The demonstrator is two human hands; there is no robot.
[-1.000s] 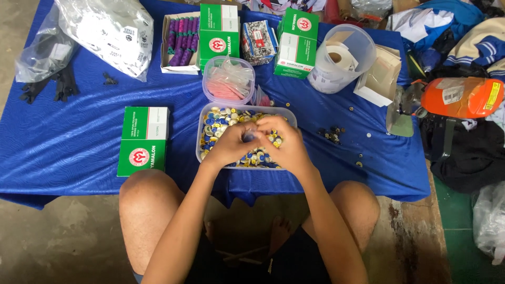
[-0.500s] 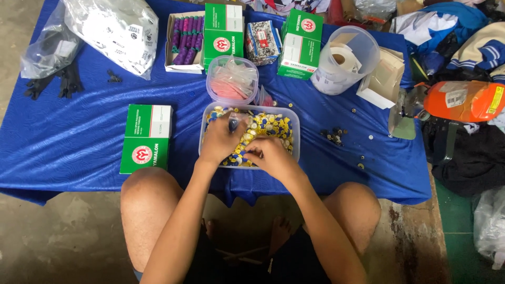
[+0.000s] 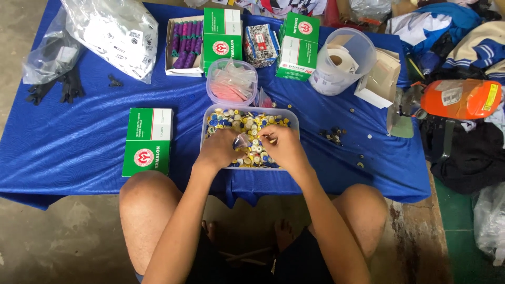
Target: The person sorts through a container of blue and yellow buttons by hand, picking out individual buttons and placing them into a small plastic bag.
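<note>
A clear plastic tub (image 3: 292, 117) full of small yellow, blue and white buttons (image 3: 236, 120) sits on the blue cloth in front of me. Both hands are inside it. My left hand (image 3: 216, 150) pinches a small clear plastic bag (image 3: 242, 140) at the middle of the tub. My right hand (image 3: 284, 146) is right beside it, fingertips closed on a small button at the bag's mouth. The hands hide most of the near half of the tub.
A green and white box (image 3: 147, 141) lies left of the tub. A small round tub of pink pieces (image 3: 232, 83), two more green boxes (image 3: 221, 32), a box of purple items (image 3: 184, 37), a clear jug (image 3: 342, 62) and plastic bags (image 3: 113, 31) stand behind. Loose dark buttons (image 3: 332, 135) lie to the right.
Both hands have shifted within the tub and drawn together at its middle. The small clear bag now shows between them.
</note>
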